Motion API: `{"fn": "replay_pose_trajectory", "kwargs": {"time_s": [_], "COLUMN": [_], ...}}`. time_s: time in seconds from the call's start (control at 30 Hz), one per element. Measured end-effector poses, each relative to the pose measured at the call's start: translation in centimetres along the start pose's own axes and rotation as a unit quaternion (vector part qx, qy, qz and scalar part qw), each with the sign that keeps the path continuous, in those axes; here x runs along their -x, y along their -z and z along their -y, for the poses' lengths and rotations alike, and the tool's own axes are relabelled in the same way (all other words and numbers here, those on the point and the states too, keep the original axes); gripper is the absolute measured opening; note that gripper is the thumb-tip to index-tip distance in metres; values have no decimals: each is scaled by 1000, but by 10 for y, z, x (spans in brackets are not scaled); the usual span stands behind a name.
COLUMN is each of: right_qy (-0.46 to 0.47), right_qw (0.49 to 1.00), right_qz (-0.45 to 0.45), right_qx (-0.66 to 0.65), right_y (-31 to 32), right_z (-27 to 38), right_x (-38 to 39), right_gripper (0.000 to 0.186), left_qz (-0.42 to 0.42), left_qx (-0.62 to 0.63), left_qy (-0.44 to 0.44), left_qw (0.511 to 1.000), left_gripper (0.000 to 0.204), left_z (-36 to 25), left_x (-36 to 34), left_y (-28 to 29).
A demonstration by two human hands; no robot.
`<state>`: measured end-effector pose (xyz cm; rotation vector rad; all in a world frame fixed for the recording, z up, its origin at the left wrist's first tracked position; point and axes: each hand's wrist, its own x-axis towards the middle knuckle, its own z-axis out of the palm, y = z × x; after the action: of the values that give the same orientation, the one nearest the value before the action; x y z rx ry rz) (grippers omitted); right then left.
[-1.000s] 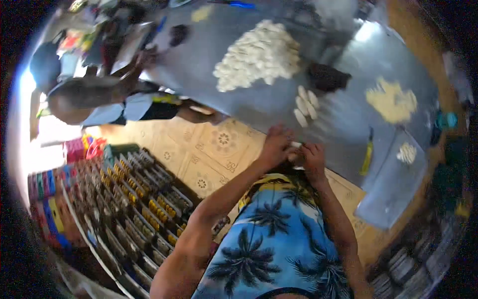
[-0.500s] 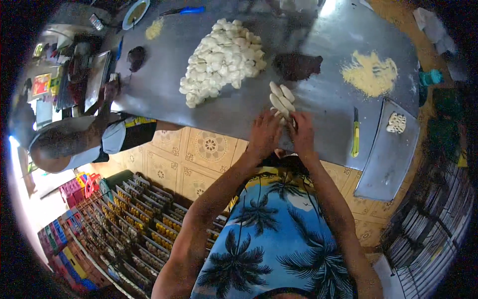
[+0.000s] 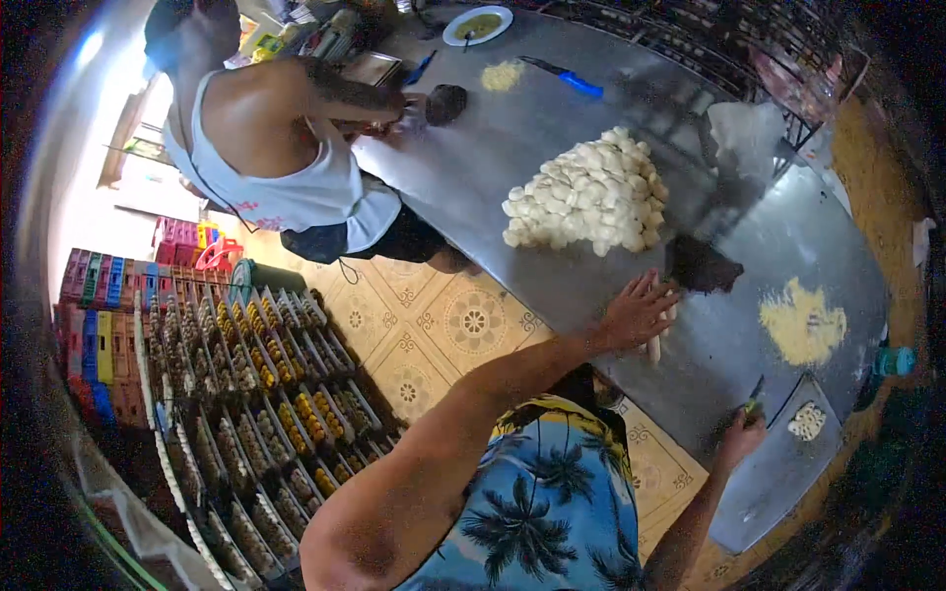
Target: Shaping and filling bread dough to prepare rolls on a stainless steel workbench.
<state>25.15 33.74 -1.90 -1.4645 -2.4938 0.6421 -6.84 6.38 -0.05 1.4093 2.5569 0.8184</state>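
Observation:
My left hand [image 3: 639, 313] lies with fingers spread over several white dough rolls [image 3: 658, 350] on the metal table [image 3: 591, 300]. My right hand [image 3: 744, 433] grips a yellow-handled knife [image 3: 755, 402], blade pointing up, beside a metal tray [image 3: 759, 492] with small cut white pieces [image 3: 807, 422]. A large mound of white dough pieces [image 3: 586, 197] sits beyond my left hand. To its right lie a dark brown mass [image 3: 705, 268] and a patch of pale yellow powder [image 3: 800, 323].
A co-worker in a white tank top [image 3: 286, 177] bends over the table at the left. A plate [image 3: 451, 32], a blue-handled knife [image 3: 581, 85] and a second powder patch [image 3: 501, 77] are at the back. Racks of filled trays [image 3: 241, 414] and stacked crates [image 3: 89, 335] stand on the lower left.
My right hand has left the dough rolls, moved down to the right and taken hold of the yellow knife. My left hand stays on the rolls. The view has swung leftward.

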Motion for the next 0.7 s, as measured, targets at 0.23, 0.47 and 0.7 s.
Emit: {"fn": "replay_pose_trajectory", "kwargs": {"time_s": [0.23,0.47,0.7], "right_qy": [-1,160,175], "right_qw": [949,936,950], "right_qz": [77,187,236], "right_qx": [-307,-251,-108], "right_y": [-11,-33,-29], "right_z": [74,186,249], "right_x": [49,86,63], "right_gripper": [35,35,61], "left_qz": [11,12,20], "left_qx": [-12,-40,-36], "left_qy": [-8,-26,-41], "left_qw": [1000,999,998], "left_gripper": [61,56,64], "left_z": [11,14,18], "left_x": [1,9,13], "left_y": [-17,-8,-1]}}
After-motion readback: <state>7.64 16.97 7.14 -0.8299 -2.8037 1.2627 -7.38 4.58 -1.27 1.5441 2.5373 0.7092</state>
